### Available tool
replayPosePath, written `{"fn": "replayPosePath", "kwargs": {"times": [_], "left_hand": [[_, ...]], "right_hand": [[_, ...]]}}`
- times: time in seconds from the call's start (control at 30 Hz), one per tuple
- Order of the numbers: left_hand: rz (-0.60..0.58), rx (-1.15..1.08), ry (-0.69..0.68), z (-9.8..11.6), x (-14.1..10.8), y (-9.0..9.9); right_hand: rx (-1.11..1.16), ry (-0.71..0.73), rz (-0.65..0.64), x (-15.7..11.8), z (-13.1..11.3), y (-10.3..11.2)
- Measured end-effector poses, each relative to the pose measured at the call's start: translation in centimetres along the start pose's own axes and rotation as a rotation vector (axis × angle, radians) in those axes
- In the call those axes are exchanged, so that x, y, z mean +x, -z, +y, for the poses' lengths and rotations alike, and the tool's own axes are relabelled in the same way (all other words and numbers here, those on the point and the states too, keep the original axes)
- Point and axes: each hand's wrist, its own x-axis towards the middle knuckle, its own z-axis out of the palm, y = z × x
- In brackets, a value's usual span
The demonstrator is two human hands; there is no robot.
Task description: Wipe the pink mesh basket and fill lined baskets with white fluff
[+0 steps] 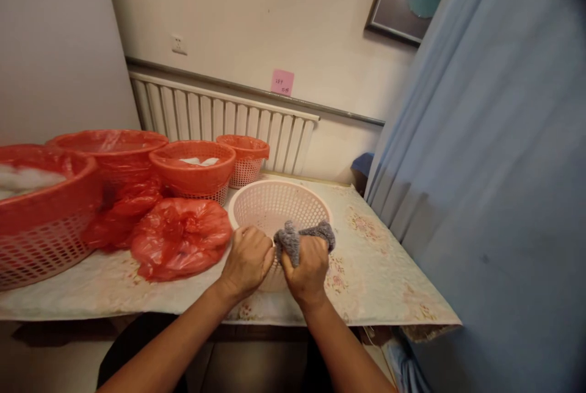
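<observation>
A pale pink perforated plastic basket stands in front of me on the table, its round opening tilted toward me. My left hand is closed at the near left part of its rim; the fingertips are hidden behind the hand. In my right hand, a bunched grey cloth sticks out on both sides of the fist, over the near right rim. Whether the cloth touches the basket wall, I cannot tell. Beside my left hand lies a crumpled red plastic bag.
Several red-bag-lined baskets stand at the left, among them a large one and a smaller one with white contents. A floral cloth covers the table. Behind it is a radiator; a blue curtain hangs at the right.
</observation>
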Motion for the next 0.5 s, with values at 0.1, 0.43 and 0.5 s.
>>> {"fn": "replayPosePath", "kwargs": {"times": [0.1, 0.43, 0.5], "left_hand": [[0.063, 0.004, 0.028, 1.1, -0.2, -0.3], [-0.012, -0.020, -0.016, 0.0, 0.6, 0.1], [-0.011, -0.028, -0.015, -0.2, 0.7, 0.0]], "right_hand": [[-0.045, 0.003, -0.034, 0.0, -1.8, -0.1], [0.196, 0.240, 0.005, 0.2, 4.8, 0.4], [0.275, 0.266, 0.000, 0.7, 7.0, 0.4]]}}
